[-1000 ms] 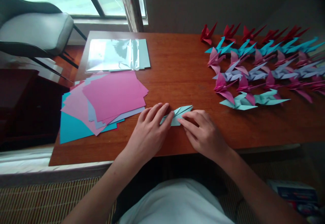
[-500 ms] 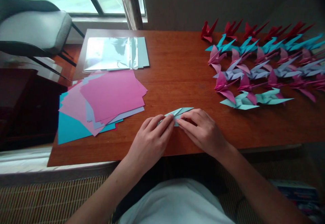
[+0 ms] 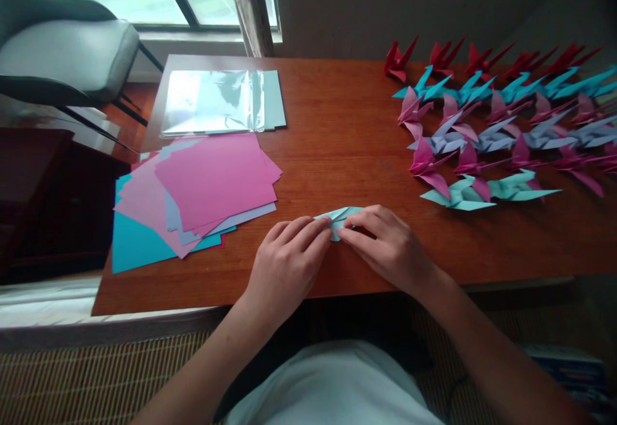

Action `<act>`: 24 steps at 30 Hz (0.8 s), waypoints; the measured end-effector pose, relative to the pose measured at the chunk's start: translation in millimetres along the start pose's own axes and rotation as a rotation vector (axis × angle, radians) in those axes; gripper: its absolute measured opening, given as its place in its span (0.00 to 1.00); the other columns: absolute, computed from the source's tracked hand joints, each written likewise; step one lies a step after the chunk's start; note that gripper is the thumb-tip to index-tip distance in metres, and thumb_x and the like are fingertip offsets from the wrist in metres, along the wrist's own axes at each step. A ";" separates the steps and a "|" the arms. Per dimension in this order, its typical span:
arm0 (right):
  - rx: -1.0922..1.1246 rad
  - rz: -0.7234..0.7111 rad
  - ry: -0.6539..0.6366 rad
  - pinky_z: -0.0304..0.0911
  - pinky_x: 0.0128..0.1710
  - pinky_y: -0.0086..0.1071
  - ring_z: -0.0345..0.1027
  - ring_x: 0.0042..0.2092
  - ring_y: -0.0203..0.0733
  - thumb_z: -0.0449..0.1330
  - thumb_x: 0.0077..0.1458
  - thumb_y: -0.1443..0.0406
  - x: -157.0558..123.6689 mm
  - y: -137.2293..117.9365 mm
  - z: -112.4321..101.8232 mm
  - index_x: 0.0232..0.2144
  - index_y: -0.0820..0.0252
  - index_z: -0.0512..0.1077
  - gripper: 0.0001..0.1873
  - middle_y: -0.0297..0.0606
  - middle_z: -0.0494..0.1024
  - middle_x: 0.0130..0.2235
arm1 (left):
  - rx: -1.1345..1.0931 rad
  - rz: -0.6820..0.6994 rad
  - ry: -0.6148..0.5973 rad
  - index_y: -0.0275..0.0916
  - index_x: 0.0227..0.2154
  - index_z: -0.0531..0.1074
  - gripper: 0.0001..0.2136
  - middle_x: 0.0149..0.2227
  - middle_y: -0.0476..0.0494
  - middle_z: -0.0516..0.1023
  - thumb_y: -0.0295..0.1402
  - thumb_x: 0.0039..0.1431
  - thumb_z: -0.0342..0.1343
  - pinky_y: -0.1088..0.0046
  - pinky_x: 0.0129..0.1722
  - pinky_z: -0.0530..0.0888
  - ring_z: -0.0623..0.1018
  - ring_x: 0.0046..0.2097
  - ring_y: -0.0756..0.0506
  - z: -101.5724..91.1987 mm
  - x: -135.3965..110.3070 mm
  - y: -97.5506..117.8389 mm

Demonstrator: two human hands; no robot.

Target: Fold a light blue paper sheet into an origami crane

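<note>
A partly folded pale teal paper piece (image 3: 340, 217) lies flat on the wooden table (image 3: 337, 129) near its front edge. My left hand (image 3: 285, 264) presses its curled fingers on the piece's left end. My right hand (image 3: 388, 246) pinches the piece's right part, covering most of it. Only the pointed upper flaps of the paper show between the two hands.
A fanned stack of pink, lilac and blue paper sheets (image 3: 193, 193) lies to the left. A clear plastic sleeve (image 3: 216, 101) rests behind it. Rows of finished paper cranes (image 3: 486, 116) in red, teal, pink and lilac fill the right side. A grey chair (image 3: 62, 52) stands by the window.
My left fingers have curled and slid down onto the paper's left end. My right hand has moved over more of the piece, so less of it shows.
</note>
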State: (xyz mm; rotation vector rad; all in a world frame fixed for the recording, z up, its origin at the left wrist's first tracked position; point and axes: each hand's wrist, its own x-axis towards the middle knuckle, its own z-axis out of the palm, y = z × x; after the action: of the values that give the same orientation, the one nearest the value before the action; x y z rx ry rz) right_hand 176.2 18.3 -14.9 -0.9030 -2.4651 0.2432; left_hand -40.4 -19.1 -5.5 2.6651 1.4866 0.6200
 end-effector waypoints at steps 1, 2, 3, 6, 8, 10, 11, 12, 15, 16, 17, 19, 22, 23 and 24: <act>0.013 0.012 -0.001 0.69 0.45 0.41 0.71 0.45 0.45 0.58 0.65 0.70 0.0 -0.5 0.5 0.43 0.57 0.79 0.11 0.42 0.80 0.41 | -0.002 -0.001 -0.004 0.38 0.46 0.78 0.09 0.53 0.43 0.82 0.30 0.68 0.54 0.63 0.49 0.73 0.79 0.52 0.42 0.5 -0.4 -0.3; 0.025 0.025 0.000 0.69 0.45 0.41 0.71 0.45 0.45 0.58 0.65 0.70 0.0 -1.0 1.1 0.43 0.57 0.79 0.11 0.42 0.80 0.41 | -0.005 -0.003 -0.004 0.39 0.46 0.78 0.09 0.53 0.43 0.82 0.30 0.68 0.54 0.63 0.49 0.73 0.79 0.52 0.42 1.0 -0.8 -0.6; 0.036 0.038 0.002 0.69 0.45 0.40 0.70 0.45 0.46 0.58 0.65 0.70 0.1 -1.6 1.6 0.42 0.57 0.79 0.11 0.42 0.80 0.41 | -0.009 -0.006 -0.001 0.39 0.45 0.78 0.09 0.53 0.44 0.82 0.30 0.68 0.55 0.63 0.49 0.73 0.79 0.52 0.42 1.6 -1.0 -0.8; 0.044 0.076 0.002 0.68 0.45 0.40 0.69 0.44 0.45 0.57 0.65 0.70 0.9 -3.4 3.4 0.42 0.57 0.79 0.10 0.42 0.80 0.41 | -0.025 -0.025 0.012 0.39 0.45 0.77 0.08 0.53 0.45 0.82 0.30 0.67 0.55 0.63 0.48 0.73 0.79 0.52 0.42 3.4 -0.6 -0.5; 0.040 0.103 -0.011 0.68 0.45 0.40 0.68 0.43 0.45 0.57 0.65 0.69 1.7 -4.0 4.7 0.41 0.57 0.78 0.09 0.42 0.79 0.41 | -0.037 -0.045 0.016 0.39 0.45 0.77 0.08 0.52 0.46 0.82 0.29 0.67 0.55 0.62 0.48 0.73 0.79 0.51 0.42 4.4 0.2 1.1; 0.045 0.134 -0.022 0.68 0.45 0.39 0.67 0.43 0.45 0.57 0.66 0.68 2.7 -3.8 5.8 0.40 0.58 0.77 0.08 0.42 0.78 0.41 | -0.049 -0.079 0.020 0.39 0.44 0.76 0.07 0.52 0.45 0.82 0.28 0.67 0.55 0.62 0.47 0.72 0.79 0.51 0.41 5.4 1.0 3.7; 0.053 0.149 -0.022 0.68 0.45 0.39 0.67 0.43 0.45 0.57 0.66 0.68 3.1 -3.4 6.2 0.40 0.58 0.77 0.08 0.42 0.77 0.41 | -0.054 -0.101 0.023 0.39 0.43 0.76 0.07 0.51 0.45 0.82 0.28 0.67 0.55 0.62 0.47 0.72 0.79 0.51 0.41 5.9 1.2 5.3; 0.066 0.163 -0.017 0.67 0.45 0.39 0.67 0.43 0.45 0.57 0.66 0.67 3.3 -2.8 6.5 0.39 0.58 0.77 0.08 0.42 0.77 0.40 | -0.059 -0.125 0.028 0.38 0.43 0.76 0.07 0.51 0.44 0.82 0.27 0.66 0.55 0.62 0.47 0.72 0.78 0.51 0.40 6.5 1.4 6.9; 0.118 0.197 -0.006 0.67 0.44 0.39 0.66 0.42 0.45 0.57 0.65 0.67 3.7 -0.9 7.3 0.38 0.58 0.76 0.07 0.42 0.75 0.40 | -0.073 -0.183 0.037 0.38 0.42 0.76 0.07 0.52 0.44 0.82 0.26 0.65 0.55 0.62 0.47 0.72 0.78 0.50 0.40 8.4 1.4 11.4; 0.135 0.204 -0.005 0.67 0.44 0.39 0.66 0.42 0.45 0.57 0.65 0.67 3.8 -0.4 7.5 0.37 0.58 0.76 0.06 0.41 0.75 0.40 | -0.073 -0.195 0.038 0.38 0.42 0.76 0.07 0.51 0.44 0.82 0.25 0.65 0.55 0.62 0.47 0.72 0.78 0.50 0.40 8.9 1.4 12.6; 0.147 0.212 -0.003 0.67 0.44 0.40 0.66 0.42 0.45 0.57 0.65 0.67 4.0 -0.1 7.8 0.37 0.57 0.75 0.06 0.41 0.75 0.40 | -0.073 -0.203 0.039 0.39 0.42 0.76 0.07 0.51 0.43 0.82 0.25 0.64 0.55 0.62 0.47 0.72 0.78 0.50 0.41 9.3 1.6 13.6; 0.155 0.228 0.001 0.67 0.44 0.40 0.67 0.42 0.45 0.57 0.65 0.67 4.8 -0.3 8.6 0.37 0.57 0.75 0.06 0.41 0.75 0.39 | -0.075 -0.218 0.035 0.39 0.41 0.76 0.07 0.51 0.43 0.82 0.25 0.64 0.55 0.62 0.47 0.72 0.78 0.50 0.41 9.7 2.3 14.9; 0.143 0.254 0.001 0.66 0.43 0.40 0.67 0.42 0.46 0.57 0.65 0.68 7.1 -2.2 9.5 0.36 0.57 0.74 0.06 0.41 0.75 0.39 | -0.090 -0.239 0.030 0.39 0.41 0.76 0.06 0.51 0.43 0.82 0.26 0.65 0.55 0.62 0.47 0.71 0.78 0.49 0.41 10.0 4.4 16.1; 0.145 0.265 -0.002 0.66 0.43 0.40 0.67 0.42 0.46 0.57 0.64 0.68 8.1 -3.1 9.5 0.36 0.57 0.73 0.05 0.41 0.75 0.39 | -0.095 -0.246 0.035 0.39 0.41 0.75 0.06 0.51 0.43 0.82 0.27 0.66 0.54 0.62 0.47 0.71 0.79 0.49 0.42 10.1 5.2 16.4; 0.151 0.278 -0.003 0.66 0.43 0.40 0.67 0.42 0.46 0.58 0.64 0.69 9.2 -4.0 9.3 0.35 0.57 0.73 0.05 0.41 0.74 0.38 | -0.098 -0.253 0.043 0.40 0.40 0.75 0.05 0.50 0.44 0.82 0.28 0.66 0.54 0.63 0.46 0.71 0.79 0.49 0.42 10.2 6.2 16.8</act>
State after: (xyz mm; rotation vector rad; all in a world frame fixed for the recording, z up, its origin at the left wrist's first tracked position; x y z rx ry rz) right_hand 163.3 21.2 -18.1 -1.1765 -2.2823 0.5193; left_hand -20.3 -21.4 -9.3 2.3540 1.7191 0.7134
